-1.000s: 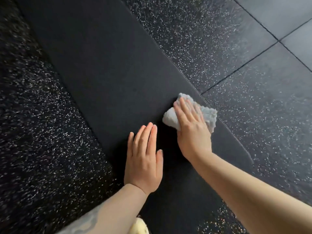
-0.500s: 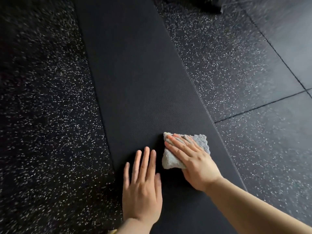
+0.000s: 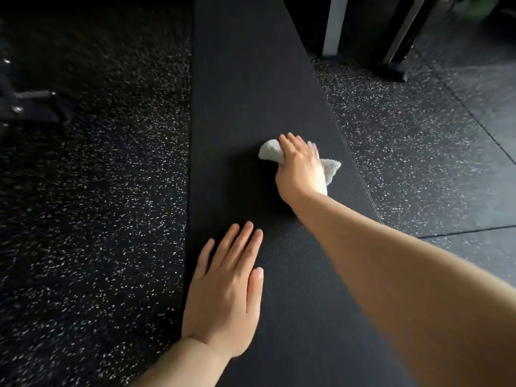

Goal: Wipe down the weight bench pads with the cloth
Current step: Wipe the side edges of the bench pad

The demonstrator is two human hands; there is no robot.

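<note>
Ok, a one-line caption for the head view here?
Right hand presses a cloth onto the black bench pad; left hand rests flat nearer the camera.

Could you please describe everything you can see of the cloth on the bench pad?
The cloth is small, pale grey-white and fluffy, like terry or microfibre. It lies bunched on the black bench pad, toward its right edge. The right hand covers its middle, pressing it down; one end pokes out left, a corner right.
</note>
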